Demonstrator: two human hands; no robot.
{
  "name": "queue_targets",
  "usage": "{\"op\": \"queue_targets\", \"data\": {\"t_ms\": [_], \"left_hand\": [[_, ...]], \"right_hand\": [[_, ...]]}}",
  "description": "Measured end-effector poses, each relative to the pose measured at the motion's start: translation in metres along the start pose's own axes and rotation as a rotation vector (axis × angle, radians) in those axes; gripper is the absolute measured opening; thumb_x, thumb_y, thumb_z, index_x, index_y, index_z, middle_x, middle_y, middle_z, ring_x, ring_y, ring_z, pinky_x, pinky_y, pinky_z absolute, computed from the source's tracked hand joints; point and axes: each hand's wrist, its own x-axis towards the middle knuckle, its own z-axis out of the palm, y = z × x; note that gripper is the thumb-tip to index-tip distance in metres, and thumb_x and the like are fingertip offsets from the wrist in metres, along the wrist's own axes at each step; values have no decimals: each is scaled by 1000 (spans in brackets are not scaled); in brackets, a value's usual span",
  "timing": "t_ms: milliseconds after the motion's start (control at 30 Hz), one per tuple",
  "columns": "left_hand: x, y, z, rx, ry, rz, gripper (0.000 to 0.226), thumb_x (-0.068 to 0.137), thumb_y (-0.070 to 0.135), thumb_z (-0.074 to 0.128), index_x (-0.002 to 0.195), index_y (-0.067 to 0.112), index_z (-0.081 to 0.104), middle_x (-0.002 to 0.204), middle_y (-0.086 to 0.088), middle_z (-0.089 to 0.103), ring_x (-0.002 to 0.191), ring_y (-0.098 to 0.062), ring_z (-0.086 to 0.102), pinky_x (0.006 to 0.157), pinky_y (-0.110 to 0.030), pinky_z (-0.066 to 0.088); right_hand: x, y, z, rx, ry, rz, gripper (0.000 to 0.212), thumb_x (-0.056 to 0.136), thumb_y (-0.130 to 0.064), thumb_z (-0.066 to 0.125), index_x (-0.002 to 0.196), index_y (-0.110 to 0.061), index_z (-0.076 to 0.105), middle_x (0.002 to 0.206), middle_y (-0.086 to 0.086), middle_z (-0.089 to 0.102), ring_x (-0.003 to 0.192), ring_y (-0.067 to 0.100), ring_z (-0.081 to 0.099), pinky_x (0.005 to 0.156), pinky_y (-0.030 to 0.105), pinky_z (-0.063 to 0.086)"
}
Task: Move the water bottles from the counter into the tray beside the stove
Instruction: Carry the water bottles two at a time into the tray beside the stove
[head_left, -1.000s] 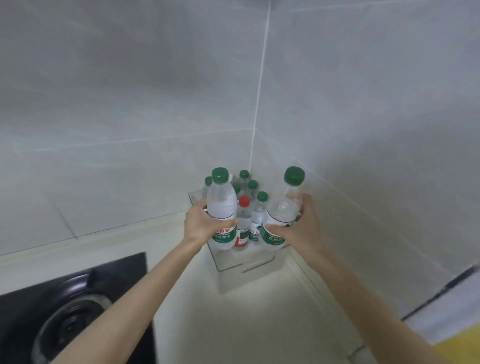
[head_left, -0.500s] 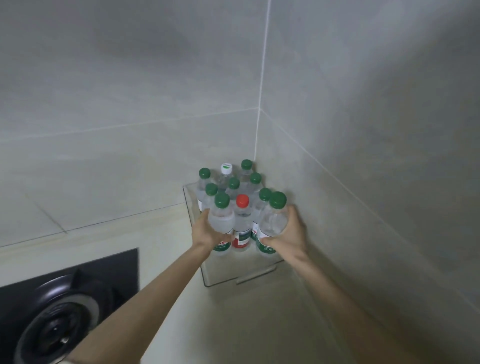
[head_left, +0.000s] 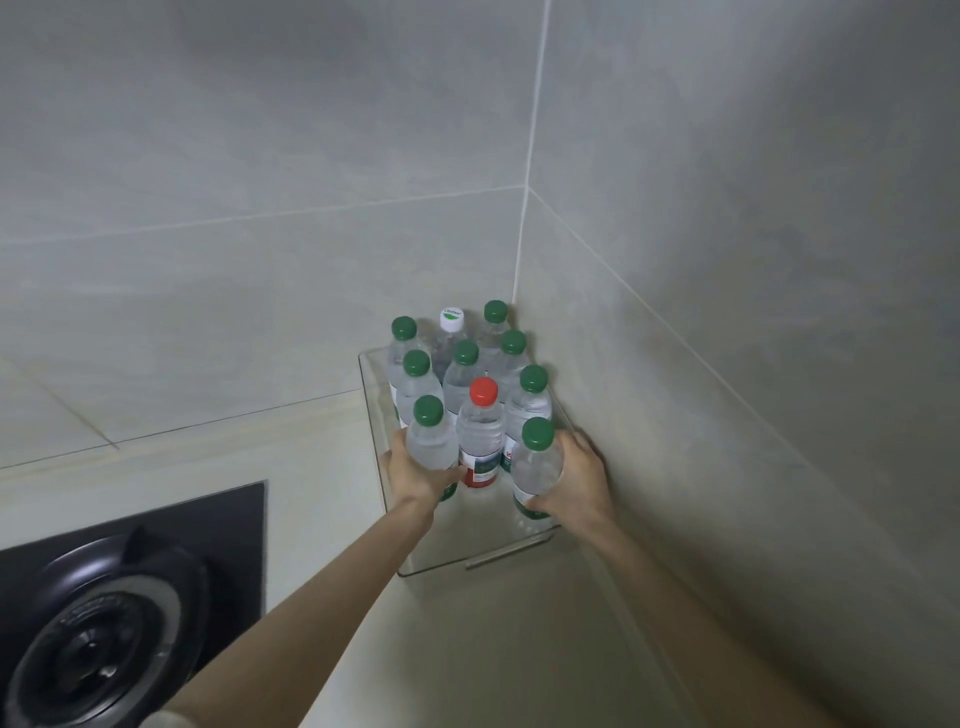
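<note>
A pale counter meets tiled walls; in the clear tray, the left hand grasps a near-left green-capped bottle; the right hand grasps the near-right bottle.

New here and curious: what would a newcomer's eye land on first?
A clear tray in the tiled corner holds water bottles, mostly green-capped, with one red-capped bottle near the front. The left hand grips the left front bottle, the right hand the right front bottle. A black stove sits lower left.
</note>
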Motion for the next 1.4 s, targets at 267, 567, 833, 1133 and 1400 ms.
{"op": "queue_targets", "data": {"t_ms": [267, 567, 833, 1133, 1400], "left_hand": [[2, 14, -11, -81, -114, -275, 83, 68, 3, 79, 133, 7, 29, 129, -15, 46, 110, -29, 49, 96, -37, 46], [-9, 23, -27, -290, -359, -506, 40, 86, 9, 63, 124, 2, 53, 131, -18, 52, 118, -29, 51, 107, -37, 35], [-17, 25, -27, -291, -346, -529, 27, 87, 20, 63, 105, 7, 47, 85, -7, 53, 101, -26, 47, 102, -33, 39], [-29, 31, -35, -308, -398, -439, 27, 92, 25, 55, 110, 9, 44, 86, -7, 53, 101, -28, 49, 104, -37, 39], [-47, -13, -73, 742, -165, 539, 59, 90, 28, 55, 144, 18, 33, 148, -5, 39, 139, -26, 31, 110, -27, 25]], "right_hand": [[1, 6, 5, 0, 13, 4, 67, 50, -14, 85, 110, -18, 55, 110, -1, 62, 99, 23, 60, 81, 33, 51], [-7, 7, 5, 98, 159, -26, 69, 51, -26, 88, 109, -27, 51, 106, -9, 66, 96, 16, 63, 82, 32, 53], [-5, 12, 9, 105, 167, -67, 69, 54, -24, 89, 109, -27, 47, 107, -7, 65, 96, 18, 63, 81, 35, 55], [-2, 12, 18, -62, 294, -128, 82, 54, -15, 90, 125, -10, 49, 123, 6, 56, 117, 26, 52, 100, 32, 42], [-7, 8, 18, -104, 329, -95, 75, 57, -20, 89, 120, -11, 52, 121, 4, 61, 111, 27, 58, 94, 36, 47]]}}
